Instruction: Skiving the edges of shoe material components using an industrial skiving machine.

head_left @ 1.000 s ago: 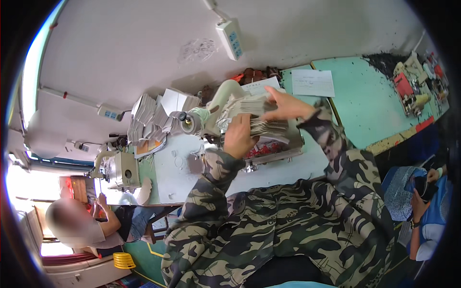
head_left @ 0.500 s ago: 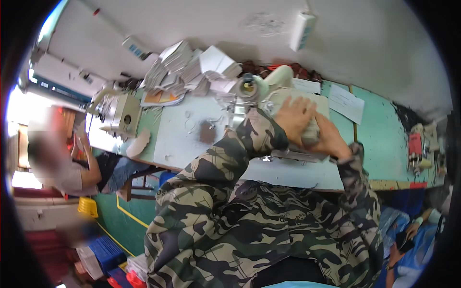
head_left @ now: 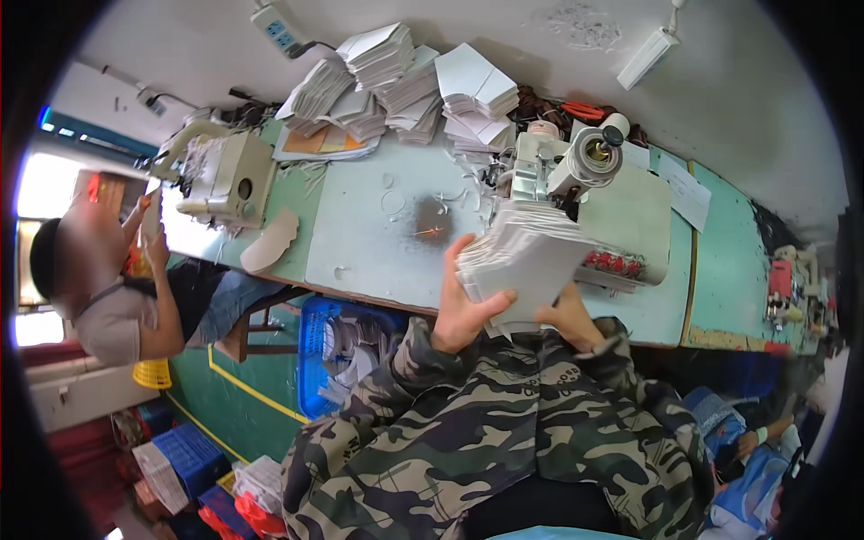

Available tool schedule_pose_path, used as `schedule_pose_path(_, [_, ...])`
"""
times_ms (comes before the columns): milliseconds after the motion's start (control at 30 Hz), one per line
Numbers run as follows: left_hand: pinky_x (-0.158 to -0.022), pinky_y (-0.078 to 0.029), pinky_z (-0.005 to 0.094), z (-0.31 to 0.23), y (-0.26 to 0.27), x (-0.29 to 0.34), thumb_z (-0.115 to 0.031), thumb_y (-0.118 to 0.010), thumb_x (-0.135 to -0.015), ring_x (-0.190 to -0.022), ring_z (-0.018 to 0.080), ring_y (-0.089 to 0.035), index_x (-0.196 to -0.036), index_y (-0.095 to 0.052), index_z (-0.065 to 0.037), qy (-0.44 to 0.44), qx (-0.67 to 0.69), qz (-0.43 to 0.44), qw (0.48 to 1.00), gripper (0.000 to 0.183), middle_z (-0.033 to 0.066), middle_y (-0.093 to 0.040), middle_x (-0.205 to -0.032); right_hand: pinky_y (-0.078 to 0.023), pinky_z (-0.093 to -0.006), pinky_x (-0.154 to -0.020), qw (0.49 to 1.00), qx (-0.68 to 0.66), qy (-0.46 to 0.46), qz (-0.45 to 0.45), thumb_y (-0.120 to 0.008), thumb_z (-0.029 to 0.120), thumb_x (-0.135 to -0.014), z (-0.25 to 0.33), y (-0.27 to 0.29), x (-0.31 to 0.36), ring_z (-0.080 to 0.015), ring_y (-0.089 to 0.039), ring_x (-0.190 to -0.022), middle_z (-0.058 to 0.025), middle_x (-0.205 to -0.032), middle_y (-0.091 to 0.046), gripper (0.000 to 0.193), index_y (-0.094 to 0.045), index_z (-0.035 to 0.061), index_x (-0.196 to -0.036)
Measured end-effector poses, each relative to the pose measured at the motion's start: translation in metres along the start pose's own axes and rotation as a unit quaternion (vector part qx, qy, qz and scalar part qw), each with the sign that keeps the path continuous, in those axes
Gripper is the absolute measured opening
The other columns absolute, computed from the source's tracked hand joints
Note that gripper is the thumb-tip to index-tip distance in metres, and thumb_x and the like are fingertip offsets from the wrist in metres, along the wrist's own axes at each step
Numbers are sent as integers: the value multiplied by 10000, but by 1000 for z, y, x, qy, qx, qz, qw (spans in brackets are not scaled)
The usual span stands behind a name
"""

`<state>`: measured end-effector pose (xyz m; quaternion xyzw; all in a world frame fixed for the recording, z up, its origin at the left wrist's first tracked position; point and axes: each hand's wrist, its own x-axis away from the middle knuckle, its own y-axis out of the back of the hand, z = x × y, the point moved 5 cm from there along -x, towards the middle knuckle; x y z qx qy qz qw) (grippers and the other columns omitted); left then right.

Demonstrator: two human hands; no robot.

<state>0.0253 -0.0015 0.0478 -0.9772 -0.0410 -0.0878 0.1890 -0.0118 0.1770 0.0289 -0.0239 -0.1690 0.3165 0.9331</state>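
Observation:
A thick stack of white cut pieces (head_left: 531, 270) is gripped between my two hands, close to my body at the table's front edge. My left hand (head_left: 463, 306) clasps its left side, thumb lying across the near face. On the near right side, my right hand (head_left: 571, 317) presses with its thumb on the face, its other fingers hidden behind the stack. The layers fan out unevenly along the upper left edge. Just beyond the stack stands a pale sewing machine (head_left: 634, 216), partly covered by it.
More stacks of white pieces (head_left: 382, 63) stand against the wall. Thread scraps and a scorched-looking dark patch (head_left: 432, 220) mark the light tabletop (head_left: 351, 234). Below the edge is a blue basket (head_left: 310, 360) of offcuts. A person (head_left: 135, 297) sits left, by another machine (head_left: 234, 184).
Both hands have come down from over the machine toward my body, bringing the stack with them. My left hand has moved from the stack's top to its left side. The view has shifted.

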Motion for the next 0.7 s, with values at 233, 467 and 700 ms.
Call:
schedule_pose_path(233, [-1022, -439, 365, 72, 92, 10, -200, -679, -885, -1212, 209, -513, -1444, -281, 6, 59, 64, -18, 996, 716, 143, -508, -1317, -424, -329, -1014, 988, -102, -40, -112, -760, 183, -772, -16, -68, -31, -183, -536, -1165, -87, -1257, -571, 685, -467, 0, -1364])
schedule_pose_path(467, [-816, -521, 491, 58, 228, -157, -165, -591, -877, -957, 413, -634, -1083, -630, -10, -31, -648, -63, 758, 261, 236, -629, -1062, -464, -329, -988, 955, -248, -154, -51, -725, 232, -796, -15, -67, -13, -206, -581, -1157, -127, -1291, -589, 714, -444, -15, -1403])
schedule_pose_path(700, [-835, -554, 473, 74, 224, -220, -160, -538, -882, -994, 367, -696, -1099, -664, -87, 92, -785, 44, 611, 262, 181, -720, -1026, -176, -339, -1204, 975, -173, -138, 21, -782, 264, -746, -19, -89, 12, -218, -303, -1452, -115, -1550, -364, 955, -297, 13, -1529])
